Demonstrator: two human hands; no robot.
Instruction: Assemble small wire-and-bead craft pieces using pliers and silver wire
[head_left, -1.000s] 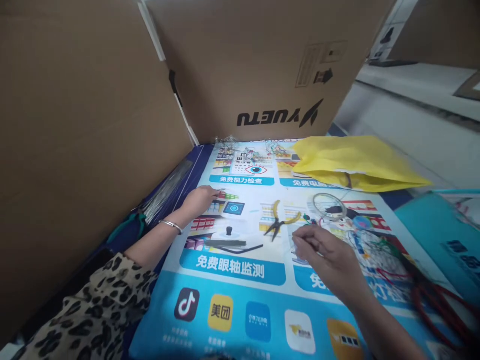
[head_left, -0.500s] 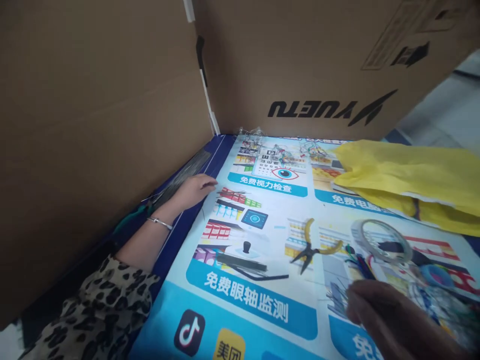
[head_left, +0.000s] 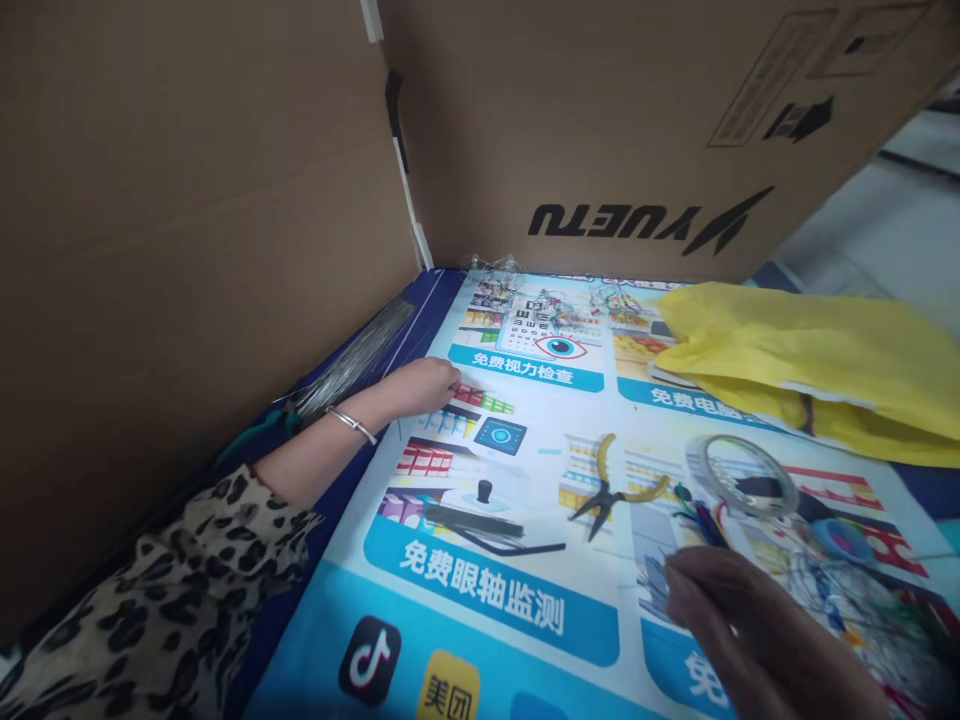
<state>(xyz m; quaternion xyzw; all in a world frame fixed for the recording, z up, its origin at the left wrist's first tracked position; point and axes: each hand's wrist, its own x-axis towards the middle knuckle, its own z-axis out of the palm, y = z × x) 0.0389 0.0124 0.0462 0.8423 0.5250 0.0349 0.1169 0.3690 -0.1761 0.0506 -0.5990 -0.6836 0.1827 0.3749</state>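
Note:
My left hand (head_left: 426, 386) reaches over the printed sheet (head_left: 540, 440), its fingers closed and pressed down by the red-and-green print. Whatever lies under those fingertips is hidden. A bundle of thin silvery wires (head_left: 360, 355) lies just behind that wrist, beside the cardboard. My right hand (head_left: 757, 625) is at the lower right, blurred, with thumb and fingers together; I cannot make out what is in them. Close to it are a clear tape roll (head_left: 705, 470) and a tangle of coloured and clear strands (head_left: 840, 590). Yellow-handled pliers (head_left: 606, 497) lie splayed between my hands.
Cardboard walls (head_left: 210, 180) rise on the left and at the back. A yellow bag (head_left: 810, 320) covers the right rear of the sheet. Short dark strips (head_left: 476, 522) lie left of the pliers. Fine tangled wires (head_left: 555, 305) sit along the back.
My left hand has moved right, from the wire bundle's side onto the sheet's edge, uncovering more of the bundle. My right hand has shifted slightly left in the view, which has itself moved a little.

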